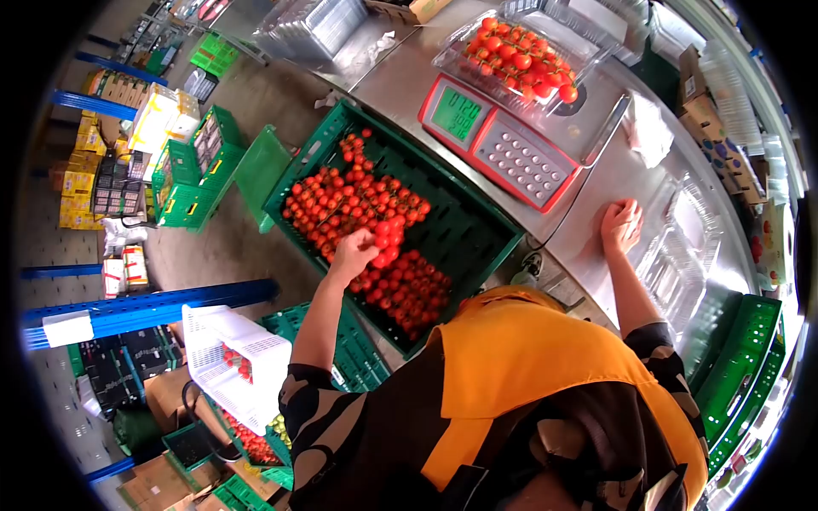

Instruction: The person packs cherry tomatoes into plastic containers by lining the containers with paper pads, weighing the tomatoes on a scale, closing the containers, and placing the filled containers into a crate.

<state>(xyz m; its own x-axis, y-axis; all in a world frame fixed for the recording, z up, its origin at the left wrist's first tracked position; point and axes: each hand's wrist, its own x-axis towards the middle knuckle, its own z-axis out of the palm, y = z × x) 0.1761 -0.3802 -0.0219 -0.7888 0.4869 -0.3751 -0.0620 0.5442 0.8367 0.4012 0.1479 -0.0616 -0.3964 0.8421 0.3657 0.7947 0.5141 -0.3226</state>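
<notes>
My left hand (353, 257) is closed on a small bunch of cherry tomatoes (389, 238), over a green crate (464, 226). Beneath it, loose and vine-on cherry tomatoes (341, 204) fill the left and near parts of that crate. My right hand (623, 226) rests on the steel counter (579, 243) with its fingers curled in, and nothing shows in it. Beyond the crate stands a red scale (503, 145) with a lit green display. On the scale sits a clear plastic punnet (452, 60) heaped with vine cherry tomatoes (520, 55).
Empty clear punnets (682, 247) lie right of my right hand, and stacked ones (311, 25) stand at the back left. Crumpled white paper (648, 136) is near the scale. A white basket (234, 362) and blue shelf beams (153, 311) are at left; a green crate (745, 383) is at right.
</notes>
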